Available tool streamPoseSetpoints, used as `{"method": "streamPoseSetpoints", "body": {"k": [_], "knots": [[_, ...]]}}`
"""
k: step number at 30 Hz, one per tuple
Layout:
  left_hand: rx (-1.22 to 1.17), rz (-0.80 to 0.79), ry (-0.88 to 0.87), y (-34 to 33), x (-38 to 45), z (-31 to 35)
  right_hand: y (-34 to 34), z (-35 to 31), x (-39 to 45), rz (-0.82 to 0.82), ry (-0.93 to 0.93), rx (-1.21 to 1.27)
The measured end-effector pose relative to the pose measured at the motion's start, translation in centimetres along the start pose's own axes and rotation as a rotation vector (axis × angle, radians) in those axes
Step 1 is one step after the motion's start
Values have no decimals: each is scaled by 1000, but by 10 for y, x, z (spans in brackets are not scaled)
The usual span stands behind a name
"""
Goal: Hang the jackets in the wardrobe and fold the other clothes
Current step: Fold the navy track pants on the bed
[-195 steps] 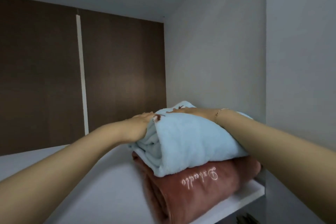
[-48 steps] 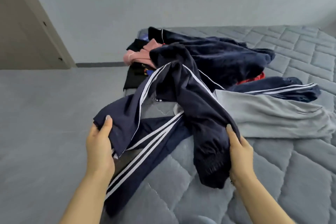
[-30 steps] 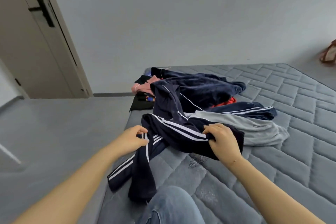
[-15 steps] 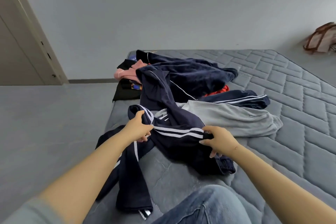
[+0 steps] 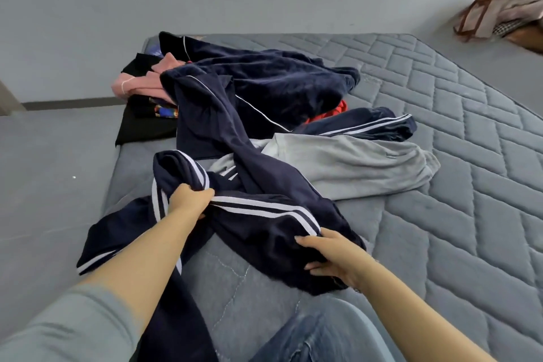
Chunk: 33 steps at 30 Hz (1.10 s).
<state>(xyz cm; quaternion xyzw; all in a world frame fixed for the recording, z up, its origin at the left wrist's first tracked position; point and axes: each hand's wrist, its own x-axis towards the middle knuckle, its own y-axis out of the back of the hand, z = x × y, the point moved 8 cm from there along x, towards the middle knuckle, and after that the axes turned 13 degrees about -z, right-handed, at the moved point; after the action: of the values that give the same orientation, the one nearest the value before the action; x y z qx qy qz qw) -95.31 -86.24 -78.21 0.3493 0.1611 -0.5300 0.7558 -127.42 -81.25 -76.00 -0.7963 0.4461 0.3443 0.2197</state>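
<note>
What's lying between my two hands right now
In the head view, a stretch of the navy striped garment spans from the left hand to the right hand, white stripes uppermost; each hand's grip is on it.

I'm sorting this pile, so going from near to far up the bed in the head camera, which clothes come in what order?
Navy striped garment held by both hands → grey sweatpants → dark navy velvety garment → pink garment at the far corner.

A heap of clothes (image 5: 252, 88) lies at the far left of the mattress (image 5: 440, 214); trousers (image 5: 264, 214) trail from it toward the near edge. A bag (image 5: 505, 9) sits on the floor, far right.
</note>
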Motion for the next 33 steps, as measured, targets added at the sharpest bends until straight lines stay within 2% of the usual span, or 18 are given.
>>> {"method": "streamPoseSetpoints", "body": {"k": [2,3,6,10,12,15,17,19,20,22,23,24,25,27,29,31,33], "knots": [[119,146,-73,21,-3,4,13,-11,2,177,101,-63],[58,174,-82,30,-5,4,20,-22,0,279,200,-94],[-469,139,-192,56,-14,26,35,-70,-18,478,523,-260],[-681,77,-603,94,-67,140,47,-146,-54,611,872,-387],[-825,84,-711,107,-101,180,49,-181,-82,644,1068,-492],[-936,78,-800,92,-148,179,71,-201,-124,716,1215,-615],[-847,33,-721,54,-162,142,100,-181,-135,847,1149,-701],[-639,-149,-443,-2,-158,80,138,-135,-126,953,834,-767],[-531,-278,-258,-29,-154,43,156,-104,-113,932,588,-797],[-387,-467,28,-59,-152,-22,174,-35,-89,767,50,-867],[-352,-485,80,-60,-149,-43,171,-8,-86,680,-122,-884],[-322,-448,79,-54,-144,-57,163,7,-85,632,-182,-913],[-286,-377,53,-43,-138,-67,151,11,-84,627,-142,-948],[-175,-188,-45,-13,-130,-77,120,-5,-85,667,67,-976],[5,20,-114,17,-128,-81,79,-31,-82,615,272,-955],[111,49,-84,26,-125,-90,34,-57,-71,488,375,-939],[153,-32,20,16,-123,-107,-13,-73,-52,363,378,-920]]}}
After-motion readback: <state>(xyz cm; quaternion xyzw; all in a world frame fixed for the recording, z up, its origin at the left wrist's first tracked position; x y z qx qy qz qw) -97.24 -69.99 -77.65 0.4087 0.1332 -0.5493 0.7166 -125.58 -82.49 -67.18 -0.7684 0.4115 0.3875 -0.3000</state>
